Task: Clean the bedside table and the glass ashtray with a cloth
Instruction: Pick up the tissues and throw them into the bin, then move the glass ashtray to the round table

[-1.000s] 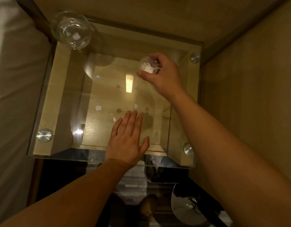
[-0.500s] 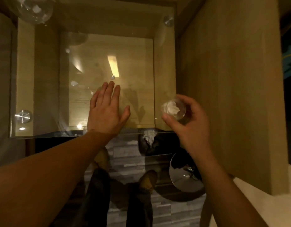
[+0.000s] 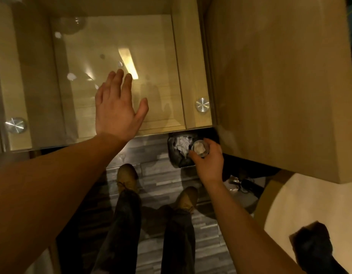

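Observation:
The glass-topped bedside table (image 3: 161, 56) fills the upper left, with small white scraps and spots on its glass. My left hand (image 3: 116, 107) lies flat with straight fingers over the glass near the front edge. My right hand (image 3: 207, 161) grips the small glass ashtray (image 3: 199, 148), which has white bits inside. It is held below the table's front edge, right beside a dark bin (image 3: 178, 151) on the floor with crumpled white paper in it. No cloth shows in view.
A tall wooden panel (image 3: 280, 86) stands to the right of the table. My two brown shoes (image 3: 127, 177) are on the grey plank floor. A round pale surface (image 3: 289, 210) with a dark object (image 3: 313, 246) sits at the lower right. Metal studs (image 3: 202, 104) mark the glass corners.
My right hand carried the ashtray from the back of the table, forward and down to beside the floor bin. The view tipped down toward my feet. My left hand stayed flat over the glass.

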A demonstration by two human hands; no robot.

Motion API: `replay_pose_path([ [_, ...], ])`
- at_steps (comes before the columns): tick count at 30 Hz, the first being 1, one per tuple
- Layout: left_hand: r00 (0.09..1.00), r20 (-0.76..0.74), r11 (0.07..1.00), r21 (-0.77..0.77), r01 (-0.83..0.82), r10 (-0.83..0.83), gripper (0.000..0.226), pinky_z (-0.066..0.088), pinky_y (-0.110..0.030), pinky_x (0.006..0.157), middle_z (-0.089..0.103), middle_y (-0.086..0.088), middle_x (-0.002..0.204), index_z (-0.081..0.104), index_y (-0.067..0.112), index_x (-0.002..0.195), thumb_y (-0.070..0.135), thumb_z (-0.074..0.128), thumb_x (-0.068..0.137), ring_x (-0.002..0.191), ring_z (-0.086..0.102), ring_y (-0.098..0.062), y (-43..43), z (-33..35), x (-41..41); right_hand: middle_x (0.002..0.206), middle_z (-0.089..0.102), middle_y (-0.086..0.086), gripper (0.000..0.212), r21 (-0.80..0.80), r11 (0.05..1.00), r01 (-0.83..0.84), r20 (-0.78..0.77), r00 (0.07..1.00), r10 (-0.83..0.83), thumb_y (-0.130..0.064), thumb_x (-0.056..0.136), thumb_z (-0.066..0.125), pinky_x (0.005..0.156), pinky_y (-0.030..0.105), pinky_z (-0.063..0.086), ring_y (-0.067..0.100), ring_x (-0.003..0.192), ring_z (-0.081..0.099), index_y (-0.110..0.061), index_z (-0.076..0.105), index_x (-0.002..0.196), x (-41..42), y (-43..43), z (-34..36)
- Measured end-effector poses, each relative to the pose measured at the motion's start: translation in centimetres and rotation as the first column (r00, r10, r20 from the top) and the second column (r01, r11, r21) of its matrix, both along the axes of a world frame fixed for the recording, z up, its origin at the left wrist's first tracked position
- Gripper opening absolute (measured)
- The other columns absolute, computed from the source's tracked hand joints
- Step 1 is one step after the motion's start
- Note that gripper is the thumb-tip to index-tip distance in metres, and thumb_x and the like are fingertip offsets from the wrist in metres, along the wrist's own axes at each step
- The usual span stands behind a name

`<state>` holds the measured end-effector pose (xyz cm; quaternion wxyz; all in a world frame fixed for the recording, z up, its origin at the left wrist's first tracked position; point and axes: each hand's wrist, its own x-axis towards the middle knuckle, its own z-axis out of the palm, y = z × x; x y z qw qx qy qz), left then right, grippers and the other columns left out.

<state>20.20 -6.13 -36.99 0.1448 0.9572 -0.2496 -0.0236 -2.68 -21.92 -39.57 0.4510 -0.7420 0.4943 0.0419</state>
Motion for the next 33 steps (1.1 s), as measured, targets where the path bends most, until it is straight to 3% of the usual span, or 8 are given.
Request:
replay_pose_path([
  [4, 1.0, -0.011, 1.0, -0.022, 0.004, -0.004, 0.069, 0.016, -0.047, 0.127, 0.032, -0.013, 0.169, 0.037, 0.013, 0.159, 0.056, 0.039, 0.104, 0.159, 0.021, -0.028, 0.1, 0.1, -0.1, 0.151, 0.049, 0.018, 0.083, 0.066, 0.998, 0.001, -0.097, 0.995, 0.006, -0.014, 0.083, 0.086, 0.111, 0.032, 0.039, 0.032, 0.138, 0.05, -0.009, 0.043, 0.154, 0.5, -0.1, -2.0],
  [8, 1.0, -0.026, 0.995, -0.097, -0.001, -0.001, 0.064, 0.022, -0.048, 0.126, 0.041, -0.015, 0.163, 0.046, 0.009, 0.153, 0.051, 0.043, 0.105, 0.155, 0.029, -0.03, 0.3, 0.1, -0.1, 0.148, 0.053, 0.014, 0.076, 0.076, 0.996, 0.037, -0.082, 0.996, -0.03, -0.019, 0.088, 0.083, 0.112, 0.041, 0.047, 0.028, 0.134, 0.054, -0.01, 0.045, 0.153, -0.5, 0.0, -0.7],
  [12, 1.0, 0.001, 0.956, -0.292, -0.01, 0.011, 0.042, 0.037, -0.047, 0.112, 0.062, -0.018, 0.139, 0.066, 0.003, 0.131, 0.033, 0.059, 0.102, 0.134, 0.054, -0.034, 0.7, 0.7, -0.7, 0.123, 0.066, 0.0, 0.056, 0.038, 0.997, 0.065, -0.038, 0.997, -0.064, -0.027, 0.089, 0.08, 0.096, 0.031, 0.053, 0.013, 0.112, 0.064, -0.016, 0.058, 0.139, -1.2, 0.0, 3.5],
  [17, 0.998, -0.061, 0.897, -0.442, -0.012, -0.016, 0.035, 0.044, -0.041, 0.102, 0.066, -0.021, 0.12, 0.068, -0.001, 0.123, 0.024, 0.061, 0.099, 0.117, 0.059, -0.034, 1.9, 3.3, -1.5, 0.093, 0.071, -0.013, 0.02, -0.026, 0.999, -0.022, 0.11, 0.994, 0.025, -0.032, 0.094, 0.074, 0.07, 0.012, 0.053, -0.004, 0.089, 0.066, -0.031, 0.066, 0.113, 0.5, -0.1, 10.3],
  [19, 0.993, -0.114, 0.855, -0.512, -0.079, 0.024, 0.033, 0.046, -0.034, 0.097, 0.066, -0.016, 0.115, 0.068, 0.002, 0.119, 0.027, 0.058, 0.1, 0.112, 0.058, -0.027, 3.0, 5.2, -1.5, 0.092, 0.071, -0.021, 0.013, -0.052, 0.996, -0.068, 0.166, 0.983, 0.076, -0.027, 0.096, 0.072, 0.068, 0.007, 0.051, -0.007, 0.086, 0.067, -0.032, 0.067, 0.108, 2.9, -0.2, 13.0],
  [26, 0.926, -0.199, 0.706, -0.602, -0.374, 0.321, 0.034, 0.043, -0.023, 0.079, 0.054, 0.008, 0.109, 0.063, 0.012, 0.121, 0.038, 0.055, 0.099, 0.095, 0.053, -0.008, 9.2, 11.7, 4.6, 0.095, 0.07, -0.013, 0.011, -0.166, 0.961, -0.22, 0.304, 0.916, 0.262, -0.027, 0.096, 0.071, 0.07, 0.009, 0.051, -0.003, 0.088, 0.065, -0.03, 0.068, 0.106, 17.1, 1.7, 18.7],
  [30, 0.898, -0.202, 0.729, -0.528, -0.437, 0.392, 0.039, 0.044, -0.027, 0.079, 0.053, 0.008, 0.112, 0.061, 0.014, 0.126, 0.041, 0.055, 0.1, 0.096, 0.052, -0.006, 12.8, 13.4, 10.8, 0.1, 0.068, -0.007, 0.016, -0.188, 0.926, -0.328, 0.333, 0.865, 0.375, -0.029, 0.096, 0.071, 0.069, 0.01, 0.049, 0.002, 0.087, 0.064, -0.023, 0.067, 0.111, 26.5, 4.2, 19.5],
  [33, 0.891, -0.168, 0.759, -0.472, -0.449, 0.422, 0.039, 0.037, -0.025, 0.079, 0.053, 0.008, 0.11, 0.064, 0.014, 0.126, 0.042, 0.054, 0.1, 0.093, 0.045, 0.0, 14.7, 13.7, 15.2, 0.099, 0.069, 0.001, 0.016, -0.173, 0.916, -0.363, 0.35, 0.847, 0.401, -0.028, 0.096, 0.07, 0.071, 0.022, 0.051, 0.008, 0.084, 0.063, -0.017, 0.068, 0.107, 32.8, 6.0, 19.1],
])
